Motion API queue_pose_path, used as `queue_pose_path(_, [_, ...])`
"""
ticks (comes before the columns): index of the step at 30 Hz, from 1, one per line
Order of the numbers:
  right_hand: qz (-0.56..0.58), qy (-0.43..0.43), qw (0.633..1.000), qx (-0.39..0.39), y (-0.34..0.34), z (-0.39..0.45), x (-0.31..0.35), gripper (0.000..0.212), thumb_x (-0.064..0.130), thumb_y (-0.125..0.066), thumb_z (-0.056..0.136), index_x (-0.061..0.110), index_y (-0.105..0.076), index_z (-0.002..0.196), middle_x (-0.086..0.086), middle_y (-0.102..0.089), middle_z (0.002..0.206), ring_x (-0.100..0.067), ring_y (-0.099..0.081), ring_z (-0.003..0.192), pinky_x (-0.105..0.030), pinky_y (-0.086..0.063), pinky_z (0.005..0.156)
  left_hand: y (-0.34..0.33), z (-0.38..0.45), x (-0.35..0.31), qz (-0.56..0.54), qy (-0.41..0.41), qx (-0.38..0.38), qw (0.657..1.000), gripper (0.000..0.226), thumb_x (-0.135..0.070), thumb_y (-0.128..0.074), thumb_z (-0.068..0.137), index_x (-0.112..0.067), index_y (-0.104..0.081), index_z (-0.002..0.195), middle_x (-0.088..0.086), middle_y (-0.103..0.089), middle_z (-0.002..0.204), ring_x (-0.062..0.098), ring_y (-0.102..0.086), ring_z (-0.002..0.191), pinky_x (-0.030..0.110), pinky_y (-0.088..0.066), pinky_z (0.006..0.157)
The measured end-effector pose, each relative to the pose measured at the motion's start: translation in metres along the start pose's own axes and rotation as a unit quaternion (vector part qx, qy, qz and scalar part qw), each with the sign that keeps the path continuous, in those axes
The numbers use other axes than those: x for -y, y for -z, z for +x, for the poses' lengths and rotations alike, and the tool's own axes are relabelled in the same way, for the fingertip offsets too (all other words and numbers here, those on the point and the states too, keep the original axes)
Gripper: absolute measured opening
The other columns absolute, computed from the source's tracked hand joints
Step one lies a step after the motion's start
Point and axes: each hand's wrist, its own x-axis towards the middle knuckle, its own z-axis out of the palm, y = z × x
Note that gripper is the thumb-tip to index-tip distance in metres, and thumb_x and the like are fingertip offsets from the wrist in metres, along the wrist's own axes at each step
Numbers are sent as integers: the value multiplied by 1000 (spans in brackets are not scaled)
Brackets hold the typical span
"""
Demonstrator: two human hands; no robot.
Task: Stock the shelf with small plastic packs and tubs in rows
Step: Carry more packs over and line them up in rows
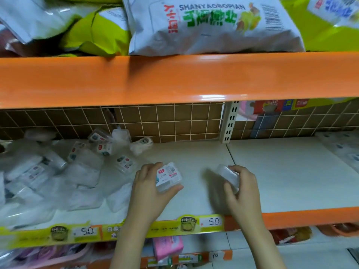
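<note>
My left hand [148, 188] grips a small clear plastic tub [169, 178] with a white and red label, just above the white shelf board [281, 177]. My right hand [242, 186] holds a second clear tub [229, 176], blurred, a little to the right of the first. A loose heap of the same small packs and tubs [64, 167], some in clear plastic wrap, lies on the left part of the shelf, up to the back grid.
An orange shelf edge [174, 78] overhangs above, with big snack bags [213, 26] on top. A wire grid back panel [174, 121] closes the rear. Yellow price strip [136, 228] marks the front edge. More white packs [342, 148] sit at far right.
</note>
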Motion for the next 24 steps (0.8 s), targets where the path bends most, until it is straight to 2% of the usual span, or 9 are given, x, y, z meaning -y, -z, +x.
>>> queue_pose_path(5, [32, -41, 999, -4, 9, -2, -8, 34, 13, -54, 76, 22, -44, 107, 1, -53, 99, 1, -49, 83, -2, -35, 70, -7, 2, -1, 5, -9, 23, 1000, 85, -73, -58, 51, -16, -64, 114, -10, -48, 99, 16, -50, 95, 24, -35, 82])
queue_pose_path(8, [46, -75, 996, -7, 15, -4, -18, 39, -2, -62, 80, 21, -40, 103, 10, -54, 94, 0, -52, 77, -5, -37, 61, -14, -2, 0, 11, -5, 14, 1000, 82, -65, -71, 49, -13, -63, 112, -8, -47, 99, 19, -49, 94, 26, -35, 81])
queue_pose_path(10, [53, -86, 995, -6, 20, -4, -24, 44, -6, -64, 78, 22, -38, 100, 18, -53, 94, -2, -55, 79, -10, -39, 60, -19, -2, -1, 25, -2, 18, 1000, 77, -46, -88, 49, -11, -61, 112, -6, -46, 101, 23, -49, 96, 27, -34, 81])
queue_pose_path(12, [43, -72, 997, 1, 27, -2, -31, 42, -3, -65, 77, 23, -40, 97, 16, -55, 91, -14, -57, 76, -16, -39, 61, -26, -3, -5, 31, -1, 23, 999, 74, -32, -92, 51, -10, -60, 114, -7, -44, 103, 24, -48, 98, 26, -32, 81])
queue_pose_path(16, [-46, 39, 998, 12, 49, 7, -59, 27, 10, -57, 69, 19, -55, 94, 2, -60, 87, -23, -57, 76, -32, -41, 66, -49, -9, -28, 34, -1, 21, 999, 73, -29, -92, 53, -11, -59, 115, -8, -43, 104, 23, -47, 100, 21, -29, 80])
queue_pose_path(20, [-96, 90, 990, 49, 91, 19, -99, 30, 26, -47, 74, 28, -52, 104, 5, -62, 95, -14, -52, 87, -30, -35, 72, -85, -18, -70, 27, 24, 15, 999, 73, -38, -87, 59, -15, -56, 120, -10, -42, 107, 17, -44, 105, 17, -26, 79])
queue_pose_path(24, [-115, 81, 990, 32, 144, 35, -149, 33, 29, -46, 77, 31, -57, 107, 7, -60, 100, -16, -52, 92, -28, -27, 74, -127, -31, -128, -27, 65, 39, 997, 80, -43, -81, 65, -24, -45, 134, -14, -44, 113, 11, -43, 110, 19, -32, 85])
